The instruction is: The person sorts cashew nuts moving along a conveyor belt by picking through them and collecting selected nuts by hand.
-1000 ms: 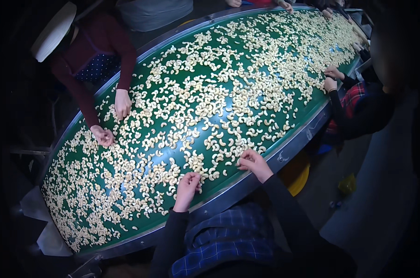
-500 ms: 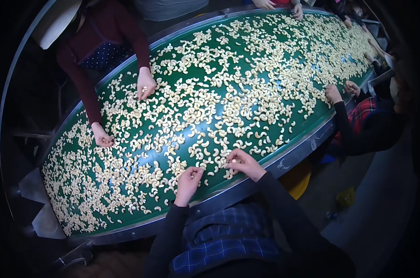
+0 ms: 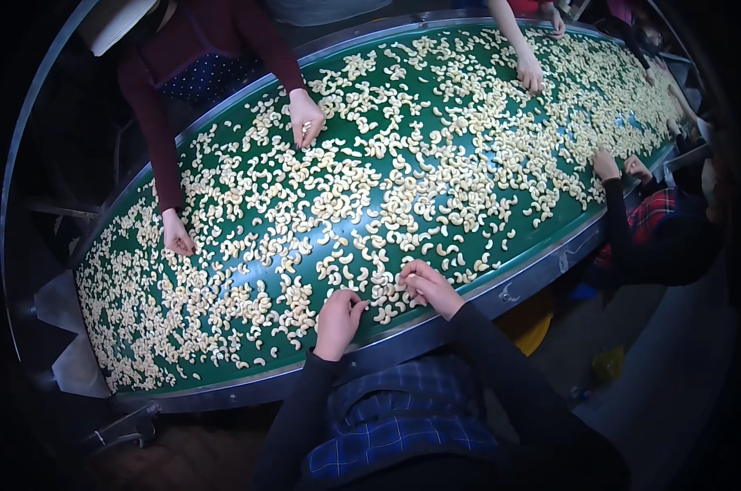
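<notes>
Pale cashews (image 3: 338,200) lie thickly scattered over a wide green belt (image 3: 362,274). My left hand (image 3: 338,323) is at the belt's near edge, its fingers curled down and the thumb beside them. Whatever those fingers may hold is hidden. Just to its right, my right hand (image 3: 430,288) hovers low over the nuts, thumb and fingers bent together in a pinch. I cannot make out what is inside that grip. Loose cashews lie between and beyond both hands.
A metal rim (image 3: 469,303) borders the belt. Across it, a person in a maroon sleeve (image 3: 276,49) has both hands over the nuts, some cashews in one. Another person's hand (image 3: 530,74) reaches in at the far side; a co-worker's hands (image 3: 606,164) are at the right.
My left hand's fingers have turned down and tucked in. My right hand stays almost in place. Across the belt, the maroon-sleeved person's hands have separated, and a far person's arm now reaches over the nuts.
</notes>
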Available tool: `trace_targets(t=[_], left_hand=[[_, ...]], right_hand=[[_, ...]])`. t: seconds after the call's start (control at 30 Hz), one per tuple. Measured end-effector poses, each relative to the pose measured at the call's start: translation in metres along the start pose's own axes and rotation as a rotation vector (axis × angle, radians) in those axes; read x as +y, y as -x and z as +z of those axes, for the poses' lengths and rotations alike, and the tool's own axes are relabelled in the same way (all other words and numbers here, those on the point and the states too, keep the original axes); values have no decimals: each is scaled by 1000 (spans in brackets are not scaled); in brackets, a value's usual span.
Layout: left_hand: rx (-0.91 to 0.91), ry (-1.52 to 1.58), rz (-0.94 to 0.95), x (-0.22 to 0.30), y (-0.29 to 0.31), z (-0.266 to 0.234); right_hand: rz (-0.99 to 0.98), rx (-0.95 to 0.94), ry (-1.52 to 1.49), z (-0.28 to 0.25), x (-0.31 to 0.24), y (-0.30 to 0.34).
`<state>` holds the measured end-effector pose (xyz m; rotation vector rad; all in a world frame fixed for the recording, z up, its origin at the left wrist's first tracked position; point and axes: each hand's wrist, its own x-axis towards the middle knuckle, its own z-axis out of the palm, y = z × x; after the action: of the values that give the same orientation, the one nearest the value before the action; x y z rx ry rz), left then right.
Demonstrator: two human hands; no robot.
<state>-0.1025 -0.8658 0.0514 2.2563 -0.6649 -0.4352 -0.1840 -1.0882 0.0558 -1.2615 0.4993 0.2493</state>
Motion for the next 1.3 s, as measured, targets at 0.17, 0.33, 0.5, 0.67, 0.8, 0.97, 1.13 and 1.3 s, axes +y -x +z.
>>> trace_targets(t=[0.17, 0.33, 0.5, 0.67, 0.8, 0.97, 1.13, 1.3], left_hand=[[-259, 593, -282, 0, 8, 4], [-251, 1404, -569, 35, 14, 12], [-231, 1590, -538, 25, 16, 19], [-110, 1376, -485, 14, 16, 8], [-57, 1256, -571, 10, 18, 4], [37, 1294, -693, 22, 17, 5], [-96, 1393, -536, 14, 15, 7], [-45, 1265, -639, 12, 16, 15]], right_hand=[[-163, -270, -122, 24, -12, 20], [-249, 126, 425, 11, -3, 3], [-391, 200, 730, 22, -7, 2], [-450, 212, 871, 22, 11, -14], [63, -88, 149, -4, -1, -13], [-189, -82, 604, 12, -7, -14], [-587, 169, 986, 36, 17, -30], [-51, -118, 28, -8, -1, -41]])
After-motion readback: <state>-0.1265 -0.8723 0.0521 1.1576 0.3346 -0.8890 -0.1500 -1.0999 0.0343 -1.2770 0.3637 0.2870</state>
